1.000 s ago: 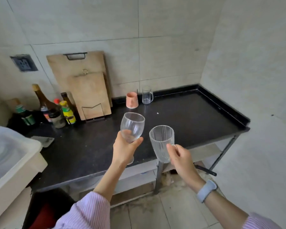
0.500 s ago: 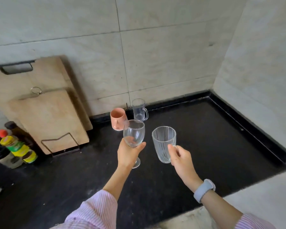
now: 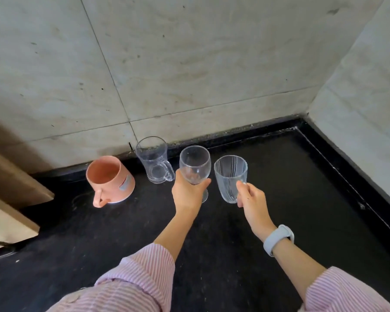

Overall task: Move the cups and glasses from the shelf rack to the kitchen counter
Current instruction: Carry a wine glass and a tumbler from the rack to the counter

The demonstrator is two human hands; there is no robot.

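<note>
over the black counter, the left hand grips a stemmed glass while the right hand pinches a ribbed tumbler, seemingly both just above it, near a pink cup and glass mug.

mug salmon pink | counter black | sleeves pink-white stripes | watch pale blue-grey
</note>
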